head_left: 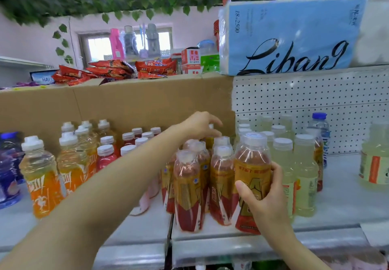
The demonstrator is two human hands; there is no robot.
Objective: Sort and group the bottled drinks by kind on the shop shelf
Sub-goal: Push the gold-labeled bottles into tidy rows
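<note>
My right hand (264,196) grips a red-and-gold labelled bottle (251,171) standing at the front of the grey shelf (210,233). Beside it stands a cluster of the same red-and-gold bottles (187,192). My left hand (199,125) reaches over that cluster and pinches the cap of a rear bottle of the same kind (209,141), mostly hidden. Pale yellow bottles (305,175) stand to the right. Orange bottles (42,177) and red bottles with white caps (106,154) stand to the left.
A cardboard wall (117,103) backs the left shelf and a white pegboard (311,105) the right. A blue-capped water bottle (320,131) stands by the pegboard, dark blue bottles (9,164) at far left. A blue tissue pack (290,36) and snack bags (113,70) lie on top.
</note>
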